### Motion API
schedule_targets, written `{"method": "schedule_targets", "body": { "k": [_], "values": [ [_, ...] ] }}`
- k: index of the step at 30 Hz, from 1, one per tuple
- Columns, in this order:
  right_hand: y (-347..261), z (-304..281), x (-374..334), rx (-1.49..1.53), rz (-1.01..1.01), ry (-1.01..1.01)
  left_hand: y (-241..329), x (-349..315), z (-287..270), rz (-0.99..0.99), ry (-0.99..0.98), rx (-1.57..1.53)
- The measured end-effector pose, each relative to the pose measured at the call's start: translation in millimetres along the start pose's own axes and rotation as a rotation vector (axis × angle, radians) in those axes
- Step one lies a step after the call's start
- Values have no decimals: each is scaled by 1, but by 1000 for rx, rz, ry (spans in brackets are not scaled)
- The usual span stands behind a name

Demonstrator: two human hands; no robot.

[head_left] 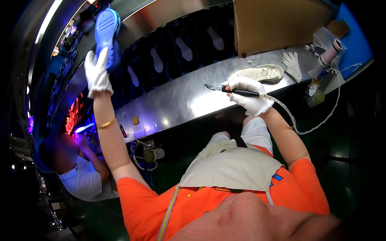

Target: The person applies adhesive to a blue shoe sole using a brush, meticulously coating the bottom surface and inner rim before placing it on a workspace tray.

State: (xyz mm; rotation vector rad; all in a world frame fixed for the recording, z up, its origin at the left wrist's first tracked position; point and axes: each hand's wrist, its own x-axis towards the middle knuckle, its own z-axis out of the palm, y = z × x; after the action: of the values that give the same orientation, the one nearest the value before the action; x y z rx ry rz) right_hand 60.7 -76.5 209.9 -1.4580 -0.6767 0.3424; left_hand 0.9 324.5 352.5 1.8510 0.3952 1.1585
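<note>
My left hand (97, 72), in a white glove, reaches far out to the upper left and grips the lower end of a shoe sole (107, 30). The sole looks blue under the light, and its ridged face shows. My right hand (249, 95) wears a white glove with bare fingertips. It is closed around a black pen-shaped tool (244, 92) with a thin curved tip pointing left and a pale hose at its back end. Just beyond that hand, a cream shoe sole (259, 73) lies on the metal bench (169, 106).
Behind the bench, a dark conveyor (171, 42) carries several pale sole-shaped pieces. A cardboard sheet (281, 26) stands at the back right, near a loose white glove (292, 66) and a pink roll (331, 50). At left, another person (84, 176) holds a lit sole (84, 128).
</note>
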Motion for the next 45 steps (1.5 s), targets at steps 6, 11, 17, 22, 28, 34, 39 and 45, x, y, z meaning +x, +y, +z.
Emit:
{"method": "schedule_targets", "body": {
  "k": [6,11,17,22,28,34,39,45],
  "values": [
    [1,-6,-12,-18,62,76,-20,-51,55,-531,-522,-753],
    [10,-10,-13,397,108,175,-48,-158,70,-726,-711,-1135],
    [2,6,-4,358,81,139,-18,-249,103,-852,-573,-1477],
    [1,28,-1,224,30,88,-9,-277,117,-980,-361,-1359],
    [4,44,-7,-242,-417,88,-17,-294,131,-919,-349,-1222],
    [-1,38,-19,124,-53,-30,-8,-286,118,-1026,-333,-1149],
    [-5,39,-23,-345,-495,-138,-18,-281,113,-1058,-365,-1070],
    [10,31,-48,-12,-49,-94,-25,-285,103,-1255,-421,-1023]
  ]
}}
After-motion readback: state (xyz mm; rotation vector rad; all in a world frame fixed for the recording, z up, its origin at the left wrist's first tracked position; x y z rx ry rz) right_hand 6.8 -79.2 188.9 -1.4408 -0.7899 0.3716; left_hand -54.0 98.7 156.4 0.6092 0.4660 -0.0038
